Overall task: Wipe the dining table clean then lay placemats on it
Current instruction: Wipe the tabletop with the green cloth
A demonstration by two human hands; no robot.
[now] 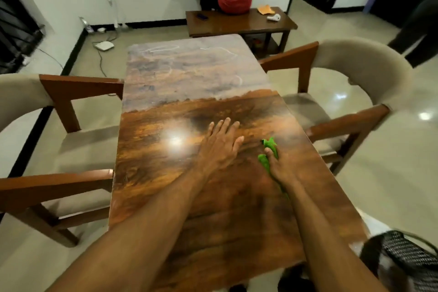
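The right hand (276, 168) is closed on a bunched green cloth (269, 153), pressed to the surface (166, 185) close to its right edge, while the left hand (219, 143) lies open and flat just to its left. The hazy, streaked half still to wipe lies straight ahead of both hands, along the surface's long axis. That stretch is bare, chairs (355, 73) flanking either side; no placemats can be made out.

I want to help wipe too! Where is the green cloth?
The green cloth is under the right hand, on the table's right side, beside the flat left hand.
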